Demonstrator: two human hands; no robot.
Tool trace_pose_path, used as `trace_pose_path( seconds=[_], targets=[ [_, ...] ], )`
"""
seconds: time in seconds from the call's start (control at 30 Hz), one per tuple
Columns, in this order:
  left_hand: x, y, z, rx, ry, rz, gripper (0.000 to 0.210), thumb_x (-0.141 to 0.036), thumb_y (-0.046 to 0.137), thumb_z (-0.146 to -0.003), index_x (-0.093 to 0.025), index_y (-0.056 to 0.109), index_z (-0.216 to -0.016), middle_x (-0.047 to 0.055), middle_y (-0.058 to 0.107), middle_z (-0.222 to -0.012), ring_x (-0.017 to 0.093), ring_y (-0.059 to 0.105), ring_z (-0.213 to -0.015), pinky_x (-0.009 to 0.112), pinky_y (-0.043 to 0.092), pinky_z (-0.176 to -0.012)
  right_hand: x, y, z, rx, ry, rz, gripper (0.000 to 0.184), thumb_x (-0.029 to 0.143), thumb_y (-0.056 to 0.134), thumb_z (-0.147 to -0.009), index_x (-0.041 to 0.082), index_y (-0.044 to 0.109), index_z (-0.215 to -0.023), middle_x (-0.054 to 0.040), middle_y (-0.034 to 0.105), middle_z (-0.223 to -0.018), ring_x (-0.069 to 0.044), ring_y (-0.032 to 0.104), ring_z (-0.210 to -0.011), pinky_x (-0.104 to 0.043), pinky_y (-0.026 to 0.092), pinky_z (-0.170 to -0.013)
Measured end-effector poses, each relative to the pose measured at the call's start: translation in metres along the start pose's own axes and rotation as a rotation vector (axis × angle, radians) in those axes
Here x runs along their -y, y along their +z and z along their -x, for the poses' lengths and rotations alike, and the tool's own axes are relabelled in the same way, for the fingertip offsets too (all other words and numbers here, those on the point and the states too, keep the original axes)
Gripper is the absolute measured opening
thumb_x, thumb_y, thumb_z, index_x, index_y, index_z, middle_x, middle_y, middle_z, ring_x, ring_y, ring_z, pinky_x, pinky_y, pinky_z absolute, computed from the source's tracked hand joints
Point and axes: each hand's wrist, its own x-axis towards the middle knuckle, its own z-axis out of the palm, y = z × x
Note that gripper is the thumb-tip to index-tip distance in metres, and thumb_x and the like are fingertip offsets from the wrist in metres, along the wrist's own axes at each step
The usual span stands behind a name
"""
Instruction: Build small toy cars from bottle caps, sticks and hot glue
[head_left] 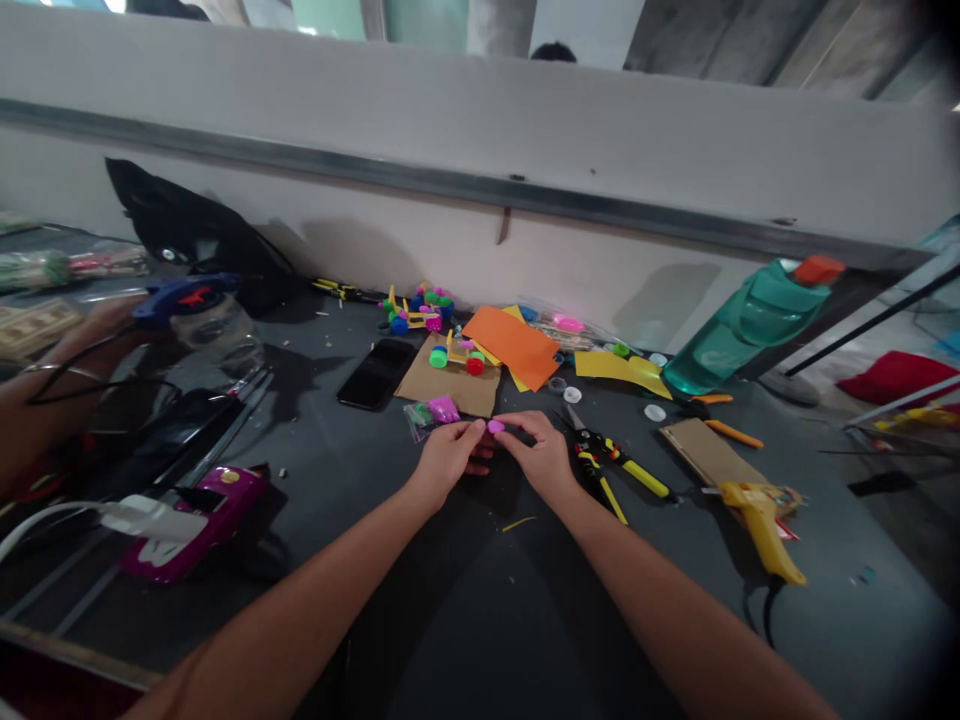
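A small pink piece is pinched between the fingertips of both hands, just above the dark table. My left hand grips it from the left, its other fingers curled underneath. From the other side, my right hand holds it between thumb and finger. Beside my left hand lies a clear packet with pink and green contents. Behind it, a little toy car with green and red wheels stands on a cardboard piece. Pliers with yellow-black handles lie right of my right hand.
A phone, orange paper and more toy vehicles lie behind. At right are a teal bottle and yellow glue gun. Left, another person's arm reaches toward a blue-lidded jar, near a purple power strip.
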Motion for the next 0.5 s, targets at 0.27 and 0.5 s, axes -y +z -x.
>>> trace_pose_path(
  seconds=[0.27, 0.5],
  targets=[
    [-0.012, 0.016, -0.018, 0.074, -0.039, -0.144, 0.012, -0.022, 0.057, -0.079, -0.012, 0.062, -0.081, 0.007, 0.064, -0.072, 0.014, 0.061, -0.065, 0.029, 0.053, -0.062, -0.020, -0.011, -0.008, -0.044, -0.020, 0.030, 0.016, 0.030, 0.063, -0.078, 0.027, 0.068, -0.093, -0.0008, 0.069, -0.091, -0.018, 0.058, -0.089, -0.033, 0.045, -0.082],
    [0.003, 0.025, -0.035, 0.127, 0.067, 0.135, 0.028, -0.039, 0.059, -0.080, -0.011, 0.061, -0.079, 0.005, 0.064, -0.070, 0.015, 0.062, -0.066, 0.031, 0.055, -0.063, -0.023, -0.011, -0.008, -0.056, 0.005, 0.032, 0.017, 0.030, 0.062, -0.079, 0.027, 0.069, -0.094, -0.0011, 0.069, -0.090, -0.018, 0.058, -0.089, -0.033, 0.046, -0.081]
  ],
)
